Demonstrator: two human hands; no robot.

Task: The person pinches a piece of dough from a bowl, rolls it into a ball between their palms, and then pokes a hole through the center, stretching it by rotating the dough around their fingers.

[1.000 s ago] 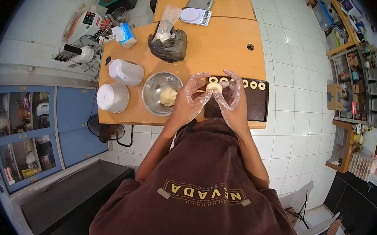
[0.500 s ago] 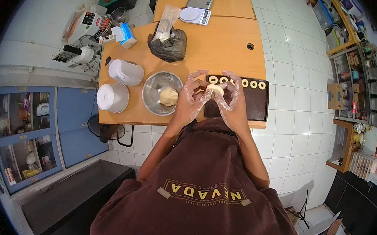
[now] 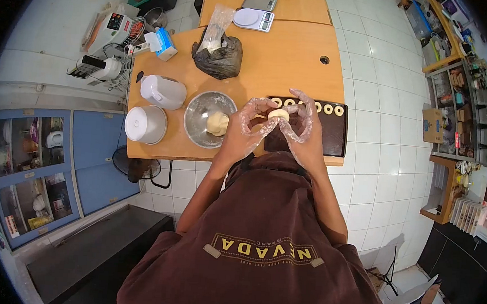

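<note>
A small round piece of pale dough is pinched between my two floury hands. My left hand grips its left side with thumb and fingers, and my right hand has hold of the other side. Beneath and behind the hands lies a dark baking tray, with a row of ring-shaped dough pieces along its far edge; my fingers cover part of that row. Beside my left hand stands a metal bowl holding a larger lump of dough.
Left of the bowl stand a white lidded tub and a white jug. A black plastic bag sits farther back on the wooden table, near a white kitchen scale. A blue cabinet stands at the left.
Both hands keep the dough piece over the tray. The fingers of my left hand have curled in closer around it, and my right fingers have shifted slightly.
</note>
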